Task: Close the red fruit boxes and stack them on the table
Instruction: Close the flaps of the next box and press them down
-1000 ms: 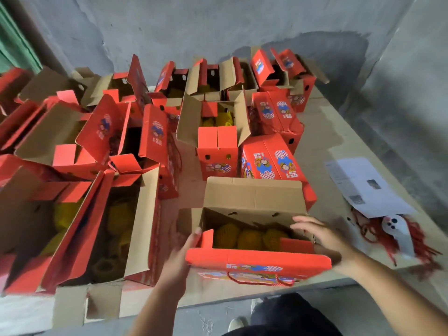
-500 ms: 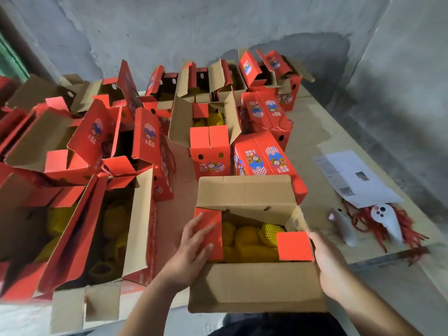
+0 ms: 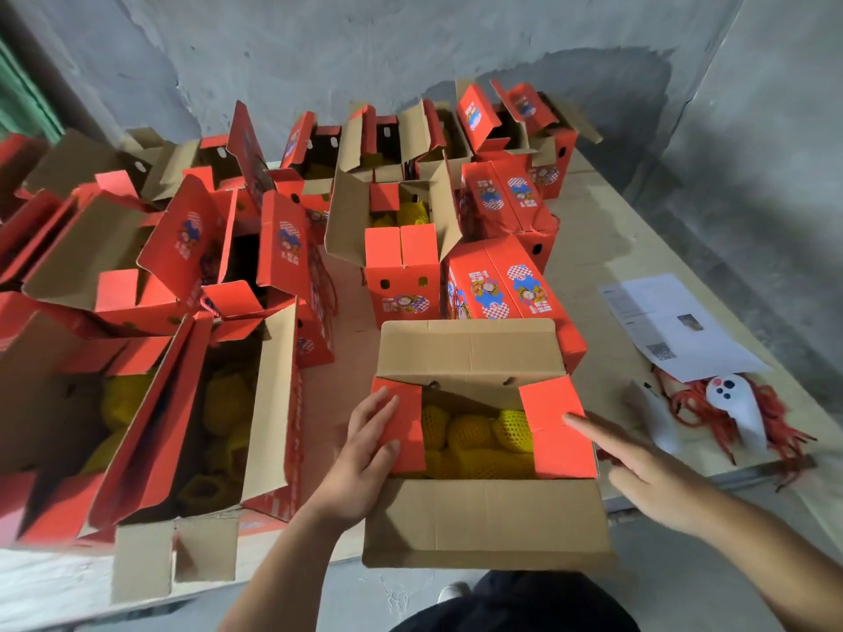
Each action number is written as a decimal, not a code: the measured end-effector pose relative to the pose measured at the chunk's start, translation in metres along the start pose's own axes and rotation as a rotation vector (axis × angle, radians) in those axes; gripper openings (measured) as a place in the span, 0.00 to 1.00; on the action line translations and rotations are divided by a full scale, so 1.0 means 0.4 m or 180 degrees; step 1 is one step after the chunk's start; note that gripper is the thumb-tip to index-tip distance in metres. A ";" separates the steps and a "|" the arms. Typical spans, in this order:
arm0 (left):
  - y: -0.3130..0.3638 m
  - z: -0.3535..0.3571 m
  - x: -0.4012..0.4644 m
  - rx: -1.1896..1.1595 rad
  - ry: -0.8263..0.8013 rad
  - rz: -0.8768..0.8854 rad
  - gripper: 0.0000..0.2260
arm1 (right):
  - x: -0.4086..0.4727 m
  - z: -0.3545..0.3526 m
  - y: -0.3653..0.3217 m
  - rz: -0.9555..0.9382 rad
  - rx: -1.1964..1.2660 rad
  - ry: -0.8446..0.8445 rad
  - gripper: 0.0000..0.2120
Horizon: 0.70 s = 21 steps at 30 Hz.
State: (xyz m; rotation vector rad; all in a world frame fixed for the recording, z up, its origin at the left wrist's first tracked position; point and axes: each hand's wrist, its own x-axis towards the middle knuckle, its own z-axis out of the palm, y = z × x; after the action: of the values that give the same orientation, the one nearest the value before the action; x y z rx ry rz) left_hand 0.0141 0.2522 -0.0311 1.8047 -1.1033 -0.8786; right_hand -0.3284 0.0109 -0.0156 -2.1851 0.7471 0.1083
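An open red fruit box [image 3: 483, 517] stands at the table's near edge, its two long brown flaps spread toward and away from me. Yellow netted fruit [image 3: 474, 437] shows inside. My left hand [image 3: 365, 453] presses the left red end flap [image 3: 401, 421] down with straight fingers. My right hand [image 3: 638, 467] lies flat at the right side, its fingertips touching the right red end flap [image 3: 554, 426]. Two closed red boxes [image 3: 502, 285] stand just behind it.
Several open red boxes [image 3: 191, 403] with fruit crowd the left and back of the table [image 3: 588, 266]. A paper sheet [image 3: 675, 326] and a white controller on red cord [image 3: 734, 403] lie at the right. A grey wall stands behind.
The near long flap swung out toward me. Both hands moved onto the small red end flaps and folded them inward over the fruit.
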 end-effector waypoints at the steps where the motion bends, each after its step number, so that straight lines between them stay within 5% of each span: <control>1: 0.001 0.000 -0.001 -0.0052 0.0003 -0.0010 0.22 | -0.003 -0.009 0.004 0.0023 -0.0255 -0.0148 0.45; 3: 0.001 0.002 -0.001 -0.0163 0.0025 0.0003 0.22 | -0.005 -0.009 0.003 -0.0026 -0.0516 -0.0209 0.51; 6: 0.001 0.000 -0.003 -0.0342 0.0085 0.0031 0.24 | 0.001 0.033 -0.027 -0.0110 0.0117 0.0020 0.50; 12: 0.036 -0.015 0.002 -0.1608 0.0224 -0.0325 0.30 | 0.028 0.090 -0.115 0.0225 0.2036 0.1392 0.14; 16: 0.042 0.034 -0.003 -0.0777 0.0679 -0.0252 0.25 | 0.041 0.099 -0.120 0.0363 0.1648 0.1541 0.09; 18: 0.041 0.058 -0.001 -0.0734 0.0814 -0.0333 0.34 | 0.047 0.113 -0.112 0.0291 0.1419 0.1665 0.10; 21: 0.044 0.069 0.005 -0.0016 0.1059 -0.0409 0.34 | 0.066 0.130 -0.108 0.0173 0.0922 0.2054 0.22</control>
State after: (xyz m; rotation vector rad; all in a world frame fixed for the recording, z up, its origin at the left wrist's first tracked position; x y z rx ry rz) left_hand -0.0150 0.2378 -0.0270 1.9488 -0.7800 -0.6221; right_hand -0.2745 0.0575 -0.0299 -1.9164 1.0941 -0.6667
